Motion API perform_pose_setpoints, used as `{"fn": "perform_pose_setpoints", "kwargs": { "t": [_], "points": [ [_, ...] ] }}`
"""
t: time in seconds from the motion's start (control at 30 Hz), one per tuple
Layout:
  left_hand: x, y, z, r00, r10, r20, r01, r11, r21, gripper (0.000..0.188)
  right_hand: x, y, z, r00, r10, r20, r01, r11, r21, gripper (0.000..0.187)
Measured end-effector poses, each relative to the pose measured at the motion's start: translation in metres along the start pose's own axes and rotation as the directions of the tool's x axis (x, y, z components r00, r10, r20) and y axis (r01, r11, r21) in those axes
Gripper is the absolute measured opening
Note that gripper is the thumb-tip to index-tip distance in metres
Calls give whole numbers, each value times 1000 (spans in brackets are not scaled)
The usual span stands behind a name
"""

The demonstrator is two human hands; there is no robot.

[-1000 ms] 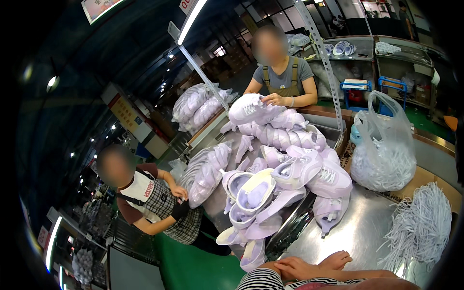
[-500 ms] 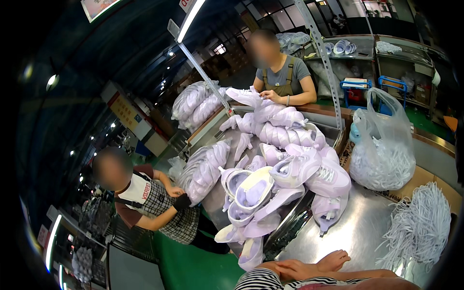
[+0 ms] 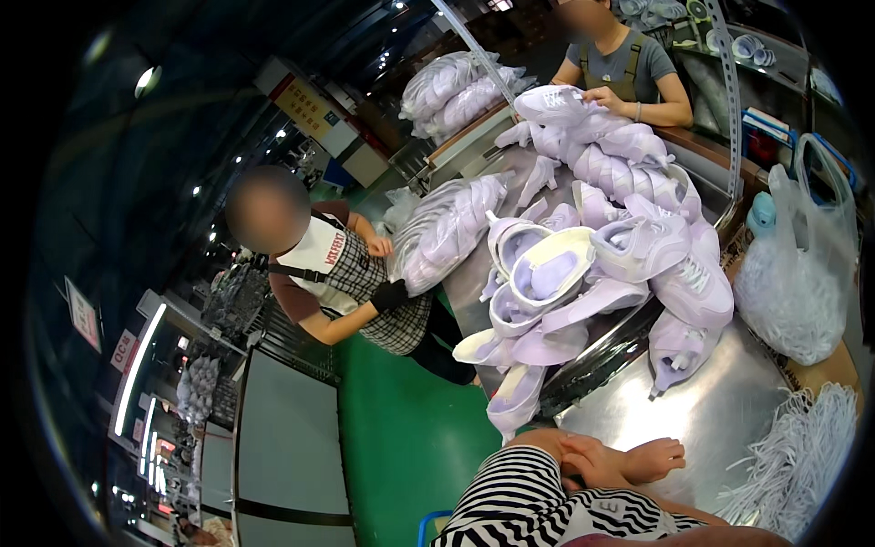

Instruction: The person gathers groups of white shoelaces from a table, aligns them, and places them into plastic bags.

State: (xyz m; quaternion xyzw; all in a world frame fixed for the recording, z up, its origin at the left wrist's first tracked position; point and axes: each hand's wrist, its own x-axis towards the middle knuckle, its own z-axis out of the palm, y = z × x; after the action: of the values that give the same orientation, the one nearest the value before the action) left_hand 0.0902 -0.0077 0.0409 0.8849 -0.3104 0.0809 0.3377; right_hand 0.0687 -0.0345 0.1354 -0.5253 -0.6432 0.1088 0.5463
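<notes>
Both of the person's hands rest idle at the near edge of the steel desk: the right hand lies flat, fingers loosely spread, holding nothing, and the left hand sits touching it, partly tucked under, so its fingers are hard to read but nothing shows in it. The big pile of pale lilac shoes sits just beyond the hands, heaped at the desk's middle and spilling over the left edge, apparently not yet sorted or laced. A bundle of white laces lies at the right, near the right hand, untouched. A clear bag of white stuff stands behind the laces. By my read, no shoe is in hand, so most of the pile is left. Two co-workers handle shoes and bagged shoes on the far and left sides.
</notes>
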Motion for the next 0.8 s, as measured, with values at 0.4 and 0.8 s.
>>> {"fn": "perform_pose_setpoints", "kwargs": {
  "t": [0.4,0.8],
  "points": [
    [-1,-5,5,999,35,24,-36,998,45,29,-12,0,8,998,63,-9,-62,996,66,40],
    [2,-1,1,999,27,38,-29,998,50,31,-33,27,33,983,178,51,-185,961,206,31]
  ]
}}
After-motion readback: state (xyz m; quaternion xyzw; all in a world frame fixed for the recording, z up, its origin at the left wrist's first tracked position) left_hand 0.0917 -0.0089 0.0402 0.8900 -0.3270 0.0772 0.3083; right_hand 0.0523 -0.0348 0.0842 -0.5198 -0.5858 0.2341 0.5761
